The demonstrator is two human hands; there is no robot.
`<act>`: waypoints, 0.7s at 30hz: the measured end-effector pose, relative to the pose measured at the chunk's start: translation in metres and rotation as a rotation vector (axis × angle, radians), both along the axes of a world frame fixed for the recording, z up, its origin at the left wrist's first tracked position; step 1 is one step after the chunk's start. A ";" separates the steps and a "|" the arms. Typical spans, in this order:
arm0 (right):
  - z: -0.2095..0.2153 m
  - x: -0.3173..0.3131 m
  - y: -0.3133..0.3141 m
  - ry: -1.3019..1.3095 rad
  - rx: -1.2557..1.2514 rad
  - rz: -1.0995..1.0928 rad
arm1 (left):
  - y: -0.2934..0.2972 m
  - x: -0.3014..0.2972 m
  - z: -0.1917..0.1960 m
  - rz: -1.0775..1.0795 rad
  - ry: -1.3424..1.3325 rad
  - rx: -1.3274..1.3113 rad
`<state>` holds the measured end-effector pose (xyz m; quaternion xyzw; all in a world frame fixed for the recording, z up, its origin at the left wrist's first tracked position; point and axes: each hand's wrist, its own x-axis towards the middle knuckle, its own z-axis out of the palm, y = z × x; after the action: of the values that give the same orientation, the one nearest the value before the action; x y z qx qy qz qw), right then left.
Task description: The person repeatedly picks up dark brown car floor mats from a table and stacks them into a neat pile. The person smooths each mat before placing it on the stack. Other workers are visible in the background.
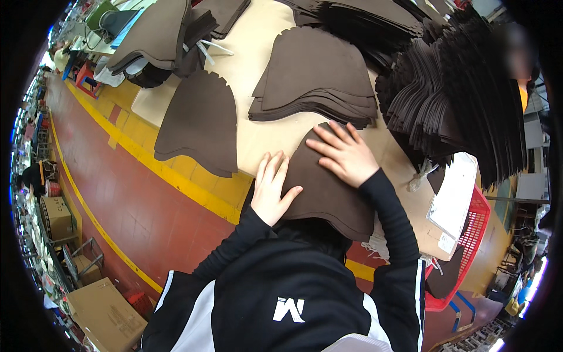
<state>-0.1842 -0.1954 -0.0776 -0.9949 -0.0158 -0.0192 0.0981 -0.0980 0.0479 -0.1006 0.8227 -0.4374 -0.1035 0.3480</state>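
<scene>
Right in front of me lies a dark brown, curved cut sheet [322, 190] at the near edge of the table, hanging a little over it. My right hand [345, 155] rests flat on its upper part with the fingers spread. At the sheet's left edge is my left hand [272, 189], fingers stretched out and thumb lying over the brown piece. Just beyond, a short stack of matching brown pieces [316, 73] sits on the table. Left of my hands, another single brown piece [202, 123] juts past the table edge.
The pale table [258, 35] carries a tall fanned stack of dark pieces [451, 100] at the right. More pieces [155, 35] lie far left. A white paper sheet [454, 190] is near a red plastic basket [478, 223]. A cardboard box [105, 314] stands on the floor at lower left.
</scene>
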 end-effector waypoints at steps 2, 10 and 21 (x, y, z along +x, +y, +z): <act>-0.008 0.010 -0.016 -0.029 -0.064 -0.041 | -0.001 0.002 0.005 -0.003 0.008 -0.005; 0.026 -0.016 -0.037 -0.024 0.121 -0.370 | -0.002 0.017 0.038 -0.045 0.425 -0.109; 0.026 -0.138 0.022 -0.999 1.080 -0.235 | -0.083 0.095 0.103 0.030 -0.273 -0.498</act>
<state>-0.3217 -0.1730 -0.0514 -0.6763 0.0594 -0.4845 0.5517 -0.0030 -0.0356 0.0024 0.7247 -0.4800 0.1239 0.4786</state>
